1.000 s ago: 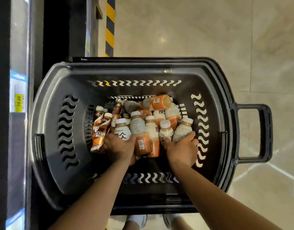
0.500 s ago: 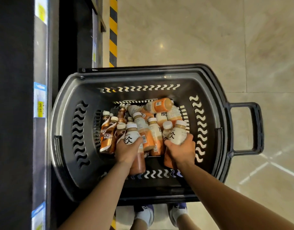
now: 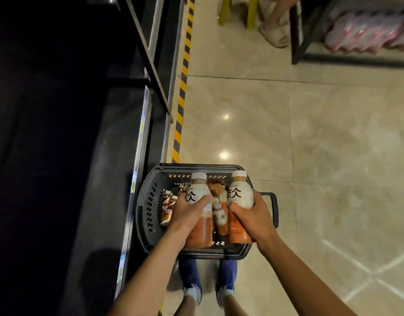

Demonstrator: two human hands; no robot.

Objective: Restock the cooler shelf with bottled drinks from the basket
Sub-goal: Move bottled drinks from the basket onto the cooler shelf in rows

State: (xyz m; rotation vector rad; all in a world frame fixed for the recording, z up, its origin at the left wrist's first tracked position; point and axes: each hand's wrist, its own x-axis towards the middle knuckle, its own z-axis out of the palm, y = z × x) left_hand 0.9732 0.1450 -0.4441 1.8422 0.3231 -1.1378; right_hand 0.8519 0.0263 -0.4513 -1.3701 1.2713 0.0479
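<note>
Off to the left of the left hand stands the dark open-fronted cooler (image 3: 59,144), its shelves too dim to make out. Below both hands sits the black perforated plastic basket (image 3: 148,226) on the pale tiled floor, and just left of the left hand a few brown-labelled coffee bottles (image 3: 168,207) lie against its wall. The left hand (image 3: 188,216) has its fingers wrapped round the waist of a white-capped plastic bottle with a white sleeve and orange lower half (image 3: 196,192), held cap-forward above the basket. Between the hands, more bottles of the same sort (image 3: 219,218) lie loose in the basket. The right hand (image 3: 253,218) grips a matching white-and-orange bottle (image 3: 240,191) the same way, thumb curled across the label. Right of that hand the basket's loop handle (image 3: 275,208) sticks out. These look like full, stiff plastic bottles, fairly weighty for their size, and the glossy sleeve is likely slick. The mid-body grip seems sound; I would keep clear of the cap and the tapering shoulder, where a palm could slide.
</note>
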